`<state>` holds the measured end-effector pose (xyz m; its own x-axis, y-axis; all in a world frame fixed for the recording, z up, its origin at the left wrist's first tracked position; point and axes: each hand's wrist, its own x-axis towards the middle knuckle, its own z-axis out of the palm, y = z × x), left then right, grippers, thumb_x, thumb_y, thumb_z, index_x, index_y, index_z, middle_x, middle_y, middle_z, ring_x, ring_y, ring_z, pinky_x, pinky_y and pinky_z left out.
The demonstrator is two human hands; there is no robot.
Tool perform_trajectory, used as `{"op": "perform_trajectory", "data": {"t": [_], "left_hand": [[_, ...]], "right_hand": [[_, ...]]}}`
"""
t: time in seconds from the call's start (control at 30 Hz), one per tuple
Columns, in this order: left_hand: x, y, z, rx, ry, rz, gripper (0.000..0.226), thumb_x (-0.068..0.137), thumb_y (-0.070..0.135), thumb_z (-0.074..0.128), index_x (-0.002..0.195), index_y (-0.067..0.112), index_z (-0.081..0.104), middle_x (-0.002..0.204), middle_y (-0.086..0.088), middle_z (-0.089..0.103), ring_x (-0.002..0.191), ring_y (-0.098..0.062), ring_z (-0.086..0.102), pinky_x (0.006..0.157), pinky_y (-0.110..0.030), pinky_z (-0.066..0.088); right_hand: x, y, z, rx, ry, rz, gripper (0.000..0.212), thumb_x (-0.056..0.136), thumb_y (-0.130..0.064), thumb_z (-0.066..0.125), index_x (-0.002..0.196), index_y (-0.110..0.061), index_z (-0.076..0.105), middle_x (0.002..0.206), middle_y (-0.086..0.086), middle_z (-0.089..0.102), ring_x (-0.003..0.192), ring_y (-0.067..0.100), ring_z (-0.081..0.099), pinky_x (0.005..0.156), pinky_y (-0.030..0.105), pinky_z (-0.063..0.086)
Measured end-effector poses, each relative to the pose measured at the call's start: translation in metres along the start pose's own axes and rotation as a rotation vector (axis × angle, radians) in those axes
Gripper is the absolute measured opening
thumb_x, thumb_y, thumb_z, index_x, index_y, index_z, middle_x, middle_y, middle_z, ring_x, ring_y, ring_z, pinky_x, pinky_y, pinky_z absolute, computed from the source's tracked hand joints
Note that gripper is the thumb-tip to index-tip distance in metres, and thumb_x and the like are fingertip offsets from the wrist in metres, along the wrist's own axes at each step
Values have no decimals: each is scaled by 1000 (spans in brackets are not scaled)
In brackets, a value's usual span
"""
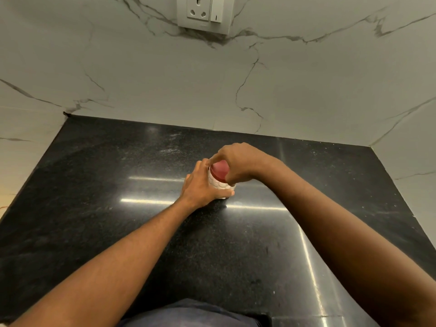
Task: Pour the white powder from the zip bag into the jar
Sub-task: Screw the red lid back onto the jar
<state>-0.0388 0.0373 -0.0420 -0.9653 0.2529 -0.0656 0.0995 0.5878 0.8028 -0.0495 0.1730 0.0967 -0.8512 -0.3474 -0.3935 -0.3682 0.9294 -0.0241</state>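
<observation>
A small jar (219,183) with a bumpy white body stands upright on the black countertop (118,220), near its middle. A red lid (219,170) sits on top of the jar. My left hand (203,185) wraps around the jar's body from the left. From the right, my right hand (238,165) reaches over the jar, its fingers closed around the red lid. No zip bag is in view.
A marble-patterned wall (212,90) rises behind the counter and along both sides. A white socket and switch plate (204,13) sits high on the back wall. Faint white dust streaks (169,147) mark the counter behind the jar.
</observation>
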Motion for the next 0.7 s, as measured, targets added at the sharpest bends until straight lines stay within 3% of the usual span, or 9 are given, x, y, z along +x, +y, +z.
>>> {"op": "perform_trajectory", "data": {"t": [0.07, 0.13, 0.2, 0.27, 0.3, 0.37, 0.43, 0.53, 0.7], "left_hand": [[0, 1, 0, 11, 0, -3, 94, 46, 71, 88, 122, 40, 41, 120, 13, 51, 110, -17, 60, 91, -47, 58], [0, 1, 0, 16, 3, -3, 89, 45, 69, 89, 115, 43, 40, 117, 15, 50, 108, -17, 60, 88, -46, 58], [-1, 1, 0, 6, 11, -3, 93, 44, 70, 89, 118, 47, 38, 120, 18, 48, 112, -16, 59, 90, -43, 57], [-1, 1, 1, 1, 11, -2, 96, 44, 69, 90, 122, 47, 38, 122, 19, 48, 113, -14, 58, 91, -43, 56], [-1, 0, 1, 0, 8, -1, 93, 45, 69, 90, 120, 46, 40, 122, 18, 48, 111, -14, 59, 91, -43, 57], [-1, 0, 0, 14, -6, -2, 90, 47, 70, 89, 119, 42, 41, 121, 14, 48, 109, -17, 59, 89, -45, 57], [0, -1, 0, 9, -17, 4, 99, 49, 71, 88, 129, 39, 39, 127, 11, 48, 115, -19, 57, 95, -45, 55], [-1, 0, 1, 5, -6, 4, 100, 50, 70, 87, 131, 39, 38, 127, 12, 48, 116, -18, 56, 99, -49, 54], [1, 2, -4, 34, -39, -11, 91, 49, 70, 87, 121, 39, 41, 123, 12, 50, 112, -19, 57, 96, -52, 55]], "right_hand": [[3, 1, 4, -39, 106, 55, 64, 80, -44, 74, 141, -33, 61, 118, 0, 74, 90, 17, 62, 69, 29, 46], [7, -2, 9, -51, 205, 201, 59, 84, -66, 63, 118, -19, 73, 90, 3, 73, 73, 17, 59, 58, 27, 42], [10, -6, 16, -88, 262, 330, 73, 88, -82, 45, 84, -12, 67, 66, 2, 58, 61, 18, 56, 53, 28, 41], [9, -4, 20, -136, 260, 372, 77, 88, -86, 35, 70, -14, 55, 66, 4, 57, 60, 19, 55, 56, 31, 43], [8, -1, 20, -110, 234, 340, 73, 89, -84, 37, 76, -15, 58, 77, 6, 65, 65, 19, 58, 60, 32, 44], [2, 6, 14, 43, 70, 185, 63, 89, -71, 58, 128, -22, 63, 123, 10, 67, 101, 24, 66, 81, 35, 50], [-5, 9, 7, 90, -70, 41, 89, 81, -48, 79, 158, -38, 34, 149, 6, 50, 129, 26, 55, 100, 40, 50], [-8, 7, 7, 15, 42, 21, 90, 76, -30, 82, 155, -41, 41, 143, 3, 57, 122, 24, 59, 89, 33, 50], [-2, 7, 4, -11, 106, 64, 86, 69, -38, 82, 150, -33, 52, 132, 0, 68, 112, 21, 64, 77, 29, 45]]}}
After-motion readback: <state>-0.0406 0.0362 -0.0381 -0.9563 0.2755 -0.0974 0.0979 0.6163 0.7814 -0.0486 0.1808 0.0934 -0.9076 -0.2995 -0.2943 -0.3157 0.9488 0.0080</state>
